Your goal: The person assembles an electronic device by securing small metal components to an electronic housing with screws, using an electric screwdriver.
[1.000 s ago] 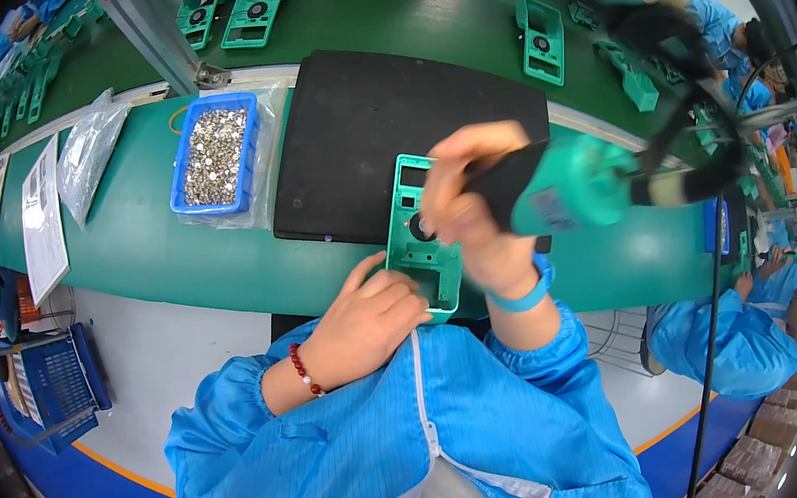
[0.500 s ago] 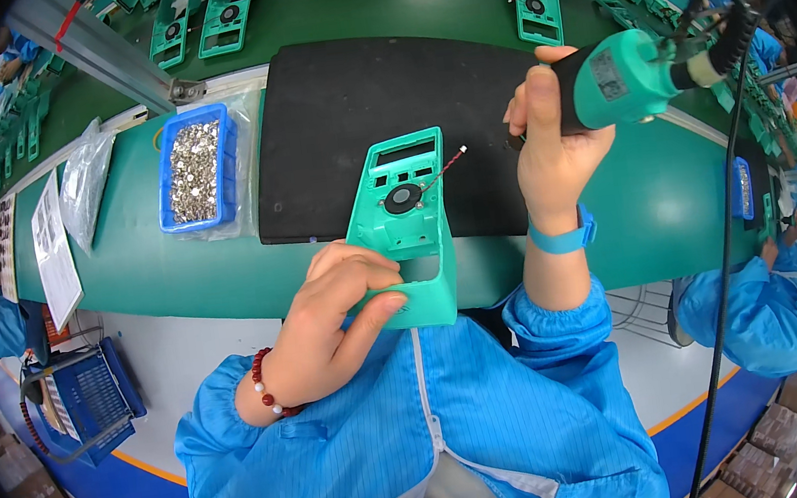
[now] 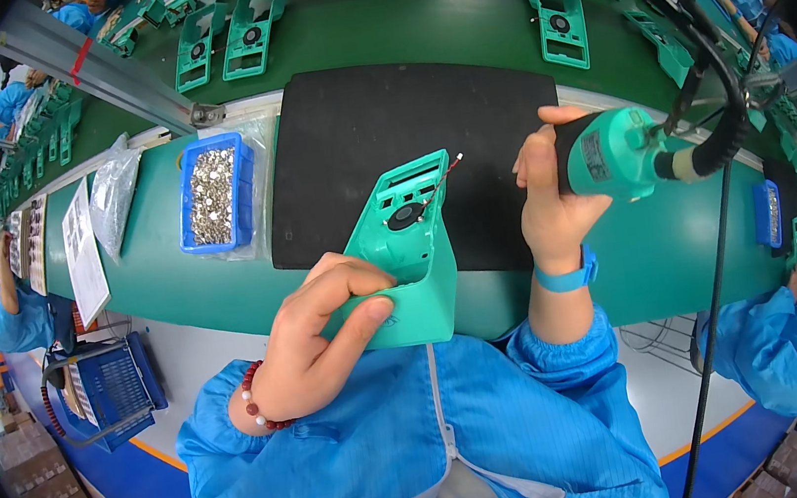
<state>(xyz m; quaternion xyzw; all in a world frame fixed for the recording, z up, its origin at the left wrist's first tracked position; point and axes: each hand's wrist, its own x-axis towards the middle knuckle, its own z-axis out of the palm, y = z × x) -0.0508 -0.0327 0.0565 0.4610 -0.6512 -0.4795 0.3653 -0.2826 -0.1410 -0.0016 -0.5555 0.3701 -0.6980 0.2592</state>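
Held in the left hand (image 3: 310, 335), by the near left corner: green housing (image 3: 428, 290), with thumb against the outer end wall and fingers bent over the rim, set narrowly about that edge. Located just in front of the torso, at the near edge of the green bench (image 3: 514, 299), tilted, with end wall toward the wearer and hollow side partly in view; contact with the bench not discernible. Seated inside: round black fan (image 3: 405, 215), with thin wire ending in a white plug (image 3: 460, 156) beyond the housing's right edge. Held in the right hand (image 3: 559, 219), with fingers curled around the black front part: green-and-black driver (image 3: 611, 153), clear of the housing and to its right, with tip hidden by the hand. Worn at the right wrist: blue strap (image 3: 569, 276); at the left: beaded bracelet (image 3: 253, 401). Lying beyond the housing: black mat (image 3: 409, 128). Placed to the left of the mat: blue tray (image 3: 253, 187) of small metal parts (image 3: 214, 192), then plastic bag (image 3: 116, 189) and paper sheet (image 3: 83, 253).
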